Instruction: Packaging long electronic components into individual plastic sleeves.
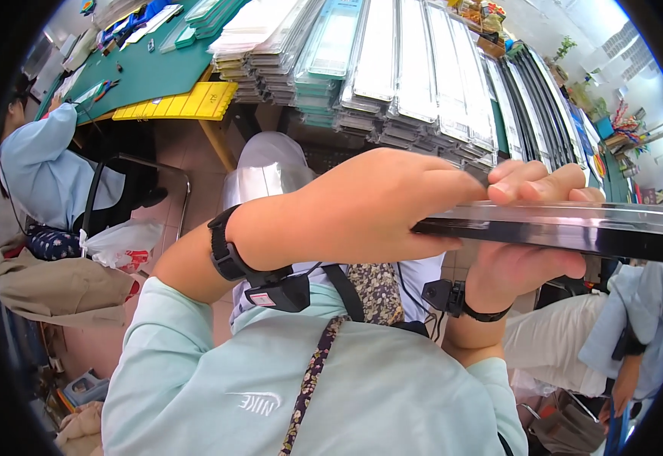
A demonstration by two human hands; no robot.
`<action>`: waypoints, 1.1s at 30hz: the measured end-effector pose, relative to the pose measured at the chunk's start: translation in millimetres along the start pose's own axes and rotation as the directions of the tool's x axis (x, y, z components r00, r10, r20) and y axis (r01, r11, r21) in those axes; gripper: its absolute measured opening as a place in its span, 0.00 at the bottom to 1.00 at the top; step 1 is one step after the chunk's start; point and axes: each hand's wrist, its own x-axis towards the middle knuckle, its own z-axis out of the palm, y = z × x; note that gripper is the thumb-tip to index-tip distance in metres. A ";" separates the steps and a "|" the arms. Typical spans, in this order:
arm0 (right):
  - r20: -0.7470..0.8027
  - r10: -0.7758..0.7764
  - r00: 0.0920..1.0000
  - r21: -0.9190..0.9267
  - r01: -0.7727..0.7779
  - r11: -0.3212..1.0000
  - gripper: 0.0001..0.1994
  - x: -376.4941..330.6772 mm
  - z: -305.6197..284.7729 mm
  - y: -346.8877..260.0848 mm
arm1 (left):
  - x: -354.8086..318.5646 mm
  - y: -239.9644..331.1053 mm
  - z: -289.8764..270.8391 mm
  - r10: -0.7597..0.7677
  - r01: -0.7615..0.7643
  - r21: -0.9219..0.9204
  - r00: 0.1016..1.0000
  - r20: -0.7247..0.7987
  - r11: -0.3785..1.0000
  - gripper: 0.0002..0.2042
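A long, flat panel (pixel 552 228), black below with a clear plastic layer on top, is held edge-on in front of my chest. My left hand (pixel 392 201) is closed around its left end, the thumb low and the fingers partly hidden behind the back of the hand. From below, my right hand (pixel 517 262) grips its middle, with fingertips curled over the top edge and the thumb along the underside. Both wrists wear black straps with a small black device (pixel 286 292). Beyond the panel stand stacks of long clear-plastic packs (pixel 415 68) with pale faces.
A green-topped table (pixel 161 64) with a yellow strip (pixel 187 102) stands far left. Black-edged packs (pixel 536 106) lean in a row at far right. One co-worker (pixel 50 163) sits at left, another (pixel 635 327) at right. A white plastic bag (pixel 123 242) hangs by a chair.
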 end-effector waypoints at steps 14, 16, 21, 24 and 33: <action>0.059 0.048 0.997 0.462 -0.070 0.884 0.10 16.7 -67.0 -37.9 | -47.1 -24.4 -5.4 -0.248 0.442 -0.226 0.780 0.574 0.868 0.39; -0.043 0.074 0.996 0.414 -0.050 0.909 0.31 13.2 -90.8 -45.4 | -59.1 -26.8 -12.0 -0.289 0.456 -0.202 0.790 0.540 0.867 0.39; -0.327 0.207 0.922 0.398 -0.064 0.915 0.39 -0.3 -94.2 -75.0 | -79.3 -33.3 -20.7 -0.371 0.422 -0.037 0.833 0.410 0.906 0.38; -0.382 0.167 0.909 0.335 -0.032 0.942 0.38 -5.4 -98.1 -74.8 | -83.5 -30.5 -20.8 -0.398 0.400 0.073 0.845 0.358 0.914 0.37; -0.510 -0.001 0.860 0.100 0.061 0.993 0.34 -9.1 -16.8 -42.2 | -62.3 -9.3 -26.4 -0.285 0.243 0.203 0.936 0.209 0.948 0.32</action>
